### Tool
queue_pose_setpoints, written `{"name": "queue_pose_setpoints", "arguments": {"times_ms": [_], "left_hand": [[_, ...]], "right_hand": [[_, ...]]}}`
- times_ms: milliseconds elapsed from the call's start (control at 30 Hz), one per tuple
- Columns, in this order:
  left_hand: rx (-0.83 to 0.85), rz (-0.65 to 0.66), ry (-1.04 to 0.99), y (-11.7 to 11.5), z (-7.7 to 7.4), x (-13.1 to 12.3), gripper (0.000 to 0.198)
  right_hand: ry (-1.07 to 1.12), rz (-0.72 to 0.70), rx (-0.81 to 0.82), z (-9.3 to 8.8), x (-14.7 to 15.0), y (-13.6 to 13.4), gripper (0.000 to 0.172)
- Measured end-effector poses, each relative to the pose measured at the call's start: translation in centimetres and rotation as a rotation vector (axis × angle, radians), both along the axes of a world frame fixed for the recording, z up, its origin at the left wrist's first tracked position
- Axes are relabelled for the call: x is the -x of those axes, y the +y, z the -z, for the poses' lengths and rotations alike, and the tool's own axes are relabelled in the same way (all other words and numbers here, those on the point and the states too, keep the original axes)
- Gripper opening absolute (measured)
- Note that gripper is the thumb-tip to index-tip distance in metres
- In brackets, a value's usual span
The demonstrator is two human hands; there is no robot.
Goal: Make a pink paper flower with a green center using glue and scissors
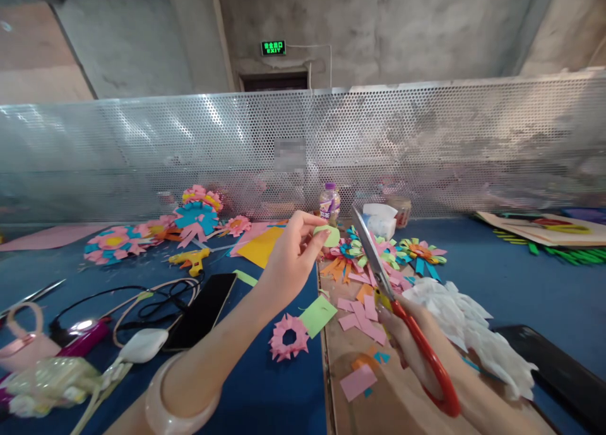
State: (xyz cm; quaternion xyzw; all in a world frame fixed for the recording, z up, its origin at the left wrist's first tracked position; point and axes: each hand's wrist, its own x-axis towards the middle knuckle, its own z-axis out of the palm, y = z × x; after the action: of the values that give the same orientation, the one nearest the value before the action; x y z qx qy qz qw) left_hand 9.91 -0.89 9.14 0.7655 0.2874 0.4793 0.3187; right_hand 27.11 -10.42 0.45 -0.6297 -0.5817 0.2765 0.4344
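Observation:
My left hand [294, 250] pinches a small light-green paper piece [327, 235] between thumb and fingers, raised above the table. In my right hand [411, 331] is a pair of scissors [374, 252] with red handles, its blades pointing up and away, apart from the green paper. The blades look closed together. Below the hands lie a pink paper ring [288, 338] with a pointed edge and a light-green paper sheet [318, 316]. Pink paper strips [362, 321] are scattered on the brown board [341, 359].
Paper flowers [196, 217] stand at the back left, more [421, 252] at the right. A yellow glue gun [190, 259], a black phone [203, 312] and cables lie left. Crumpled white tissues [454, 315] and a black case [553, 365] lie right. A bottle [329, 202] stands by the perforated metal screen [189, 151].

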Motion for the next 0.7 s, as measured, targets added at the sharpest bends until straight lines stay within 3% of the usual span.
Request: {"name": "queue_pose_setpoints", "arguments": {"times_ms": [200, 400, 700], "left_hand": [[0.041, 0.041, -0.013, -0.5, 0.4, -0.4, 0.013], [0.058, 0.057, -0.041, -1.1, 0.4, -0.7, 0.013], [0.045, 0.033, -0.06, -1.0, 0.5, -0.6, 0.014]], "right_hand": [[-0.032, -0.043, -0.046, -0.8, 0.4, -0.4, 0.019], [-0.092, -0.018, 0.003, -1.4, 0.9, -0.6, 0.037], [-0.162, -0.052, -0.077, -0.8, 0.6, -0.7, 0.035]]}}
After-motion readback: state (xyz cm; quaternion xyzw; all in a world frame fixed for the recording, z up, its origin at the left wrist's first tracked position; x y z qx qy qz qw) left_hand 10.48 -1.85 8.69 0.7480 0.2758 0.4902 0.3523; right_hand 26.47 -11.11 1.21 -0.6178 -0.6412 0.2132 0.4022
